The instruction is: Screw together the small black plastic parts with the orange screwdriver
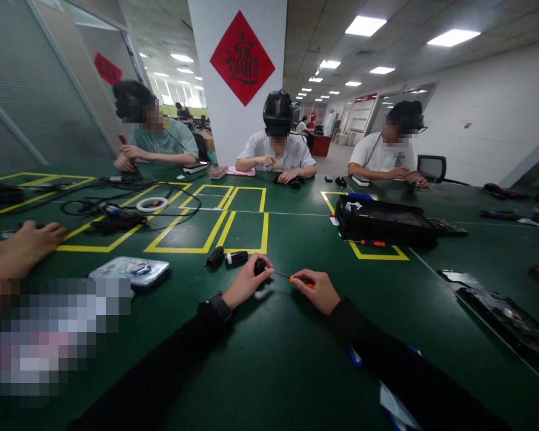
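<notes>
My left hand (250,279) is closed around a small black cylindrical part (260,266), most of it covered by the fingers. In my right hand (318,290) is a screwdriver (303,281) with an orange and black handle. Its thin shaft points left, and the tip reaches the black part or stops just short; I cannot tell which. Just beyond my left hand lie two short black cylinders, one plain (214,257) and one with a white band (236,258). Both hands are low over the green table (269,371).
A tin case (130,270) sits left, near another person's hand (29,245). Coiled cables (112,209) and a white ring (152,204) lie beyond. A black tray (386,218) stands right, an opened device (507,317) nearer. Several people sit across the table.
</notes>
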The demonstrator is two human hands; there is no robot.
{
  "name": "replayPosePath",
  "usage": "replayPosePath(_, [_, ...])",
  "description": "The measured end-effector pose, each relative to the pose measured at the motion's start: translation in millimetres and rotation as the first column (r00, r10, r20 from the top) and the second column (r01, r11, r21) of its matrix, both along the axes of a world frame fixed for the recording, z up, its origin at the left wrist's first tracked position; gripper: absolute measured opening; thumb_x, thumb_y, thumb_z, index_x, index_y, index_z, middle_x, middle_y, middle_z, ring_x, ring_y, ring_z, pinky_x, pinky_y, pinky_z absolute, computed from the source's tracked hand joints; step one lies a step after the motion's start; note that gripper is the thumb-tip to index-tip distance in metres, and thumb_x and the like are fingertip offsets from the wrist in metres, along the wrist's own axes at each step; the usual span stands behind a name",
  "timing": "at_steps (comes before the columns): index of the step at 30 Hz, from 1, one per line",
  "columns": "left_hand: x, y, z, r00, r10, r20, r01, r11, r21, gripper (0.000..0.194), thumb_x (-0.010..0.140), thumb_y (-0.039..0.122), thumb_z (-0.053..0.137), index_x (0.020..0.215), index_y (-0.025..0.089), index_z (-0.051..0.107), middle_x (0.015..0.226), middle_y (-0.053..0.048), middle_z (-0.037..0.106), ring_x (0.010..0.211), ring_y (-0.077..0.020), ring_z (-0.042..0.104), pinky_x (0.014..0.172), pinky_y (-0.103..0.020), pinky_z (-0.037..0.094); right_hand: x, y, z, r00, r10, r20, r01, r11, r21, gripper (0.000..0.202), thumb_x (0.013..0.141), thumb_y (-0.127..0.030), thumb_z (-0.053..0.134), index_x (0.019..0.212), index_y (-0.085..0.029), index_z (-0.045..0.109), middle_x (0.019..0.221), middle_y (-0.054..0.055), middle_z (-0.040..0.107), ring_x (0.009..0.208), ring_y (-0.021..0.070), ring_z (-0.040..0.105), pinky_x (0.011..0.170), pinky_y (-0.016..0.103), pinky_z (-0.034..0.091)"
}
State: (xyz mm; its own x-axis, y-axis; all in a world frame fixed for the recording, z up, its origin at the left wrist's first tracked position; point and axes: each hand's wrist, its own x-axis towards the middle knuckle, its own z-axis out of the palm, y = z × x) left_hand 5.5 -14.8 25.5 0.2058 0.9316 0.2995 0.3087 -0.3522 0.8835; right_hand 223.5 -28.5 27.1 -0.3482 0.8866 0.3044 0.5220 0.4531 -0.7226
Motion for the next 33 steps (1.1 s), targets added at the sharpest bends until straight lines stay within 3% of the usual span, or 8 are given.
replayPosePath(25, [-0.3,-0.2,-3.0,1.000,0.002,0.023,-0.001,1.000,-0.023,0.022,0.078,0.035,0.053,0.093,0.018,0.051,0.091,-0.002,0.058,0.080,-0.0137,0.054,0.073,-0.027,0.044,0.4,1.5,-1.4,1.000,-0.001,-0.014,0.002,1.000,0.018,0.022,0.080,-0.036,0.054,0.086,-0.018,0.064,0.083,0.004,0.065,0.075,0.0155,0.060,0.068,0.027,0.046])
replayPosePath(33, [-1.1,0.5,-2.2,1.000,-0.007,0.011,0.007,1.000,-0.009,0.020,0.078,0.031,0.054,0.093,0.018,0.051,0.092,-0.003,0.058,0.087,-0.0152,0.054,0.080,-0.029,0.042,0.8,5.2,-7.5,1.000,0.027,0.013,-0.027,0.999,0.024,0.024,0.075,-0.029,0.061,0.096,-0.017,0.058,0.088,0.003,0.059,0.077,0.0141,0.054,0.070,0.027,0.044])
